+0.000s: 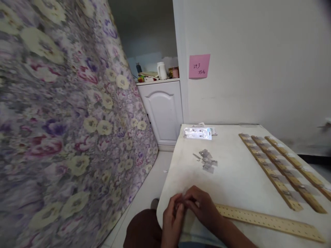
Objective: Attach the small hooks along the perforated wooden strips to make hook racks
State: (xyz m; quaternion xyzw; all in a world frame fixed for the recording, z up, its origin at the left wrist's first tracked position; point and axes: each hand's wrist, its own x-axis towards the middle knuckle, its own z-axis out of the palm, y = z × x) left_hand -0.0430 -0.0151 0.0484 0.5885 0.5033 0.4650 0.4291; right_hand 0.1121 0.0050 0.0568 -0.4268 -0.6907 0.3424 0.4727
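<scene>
At the near left of the white table, my left hand (173, 215) is closed, with its fingertips pinched together. My right hand (201, 205) meets it there, its thumb and fingers also pinched. Something small is between the fingertips, with a faint see-through edge above them; its kind cannot be made out. Close to my right wrist lies a long wooden strip (269, 222) with rows of holes. Farther up the table is a loose pile of small transparent pieces with metal bits (207, 161).
Several wooden strips (271, 175) carrying small transparent pieces lie along the right side. A transparent package (198, 133) rests at the table's back edge. A floral curtain (77, 120) hangs on the left. A white cabinet (162, 113) and a wall with a pink note (199, 66) stand behind.
</scene>
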